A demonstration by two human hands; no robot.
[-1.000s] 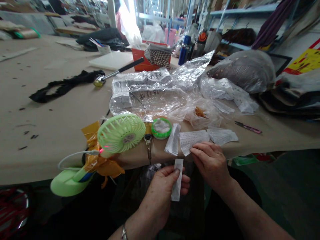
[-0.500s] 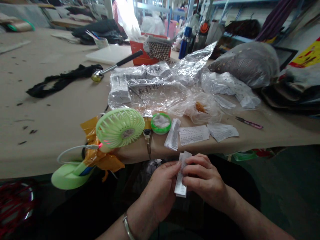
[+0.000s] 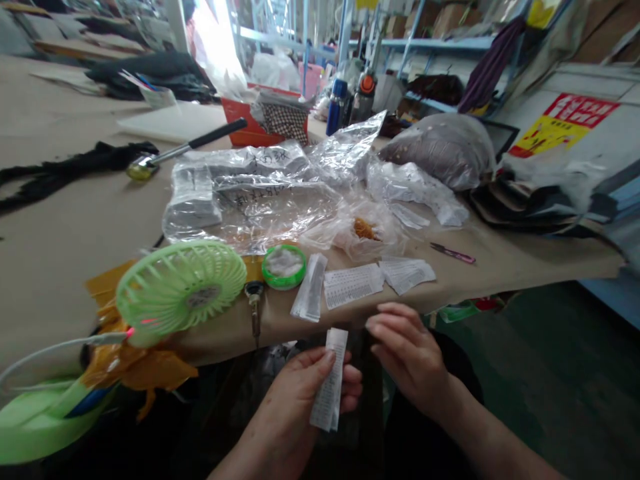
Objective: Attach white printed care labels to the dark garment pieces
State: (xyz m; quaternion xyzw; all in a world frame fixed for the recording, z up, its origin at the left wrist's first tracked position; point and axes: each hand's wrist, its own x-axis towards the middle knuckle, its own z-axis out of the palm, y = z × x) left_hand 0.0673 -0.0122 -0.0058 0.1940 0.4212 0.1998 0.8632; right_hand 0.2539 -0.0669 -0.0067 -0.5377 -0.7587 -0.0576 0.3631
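My left hand [image 3: 295, 403] pinches a small stack of narrow white printed labels [image 3: 330, 387] below the table's front edge, thumb on top and fingers behind. To the right of it, my right hand [image 3: 415, 357] is apart from the stack, its fingers loosely bent and nothing visible in them. Just above the hands, along the table edge, lie a long narrow pile of labels [image 3: 309, 288], a fanned label pile [image 3: 353, 285] and another fanned pile [image 3: 407, 273]. Left of these sits a round green tub [image 3: 283, 279] with white fluffy material inside.
A green fan [image 3: 180, 287], taped at the table edge, stands left. Near it is a screwdriver-like tool [image 3: 255, 313]. Clear plastic bags [image 3: 270, 207] cover the middle of the table. Thread snips [image 3: 453, 253] lie right. Behind are a red box [image 3: 243, 123] and a blue bottle [image 3: 337, 107].
My right hand has come off the labels and moved to the right, while my left hand keeps hold of them. The view has turned right, so the table things appear further left.
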